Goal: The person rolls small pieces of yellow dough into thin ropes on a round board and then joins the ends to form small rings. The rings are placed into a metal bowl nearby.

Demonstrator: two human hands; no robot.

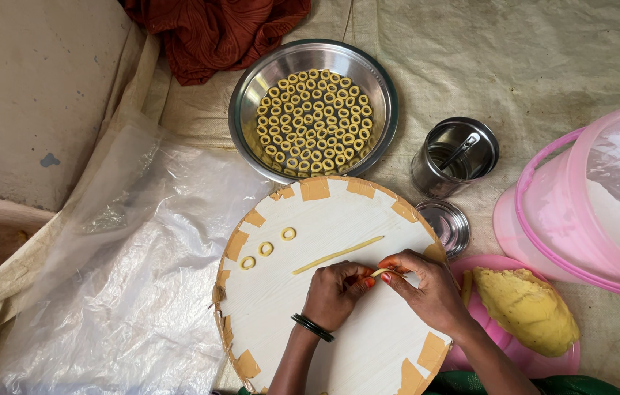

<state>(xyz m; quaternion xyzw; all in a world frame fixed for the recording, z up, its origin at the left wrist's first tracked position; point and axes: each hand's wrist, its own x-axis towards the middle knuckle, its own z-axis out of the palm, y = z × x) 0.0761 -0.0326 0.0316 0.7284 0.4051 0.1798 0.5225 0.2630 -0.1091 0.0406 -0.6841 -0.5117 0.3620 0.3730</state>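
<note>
Head view: my left hand [335, 292] and right hand [427, 289] pinch a short dough piece [379, 272] between fingertips over the round white board [310, 344]. Board lies on a sheet-covered floor [515, 58]. Dough strip [338, 254] and three rings [266, 249] rest on it; steel bowl [244, 110] beyond.

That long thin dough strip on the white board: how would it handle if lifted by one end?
The dough strip would probably sag and stretch, maybe tear: it is long and thin, and similar dough is being bent between the left hand and right hand. Likely light. It lies flat on the board, so it may stick slightly.
</note>
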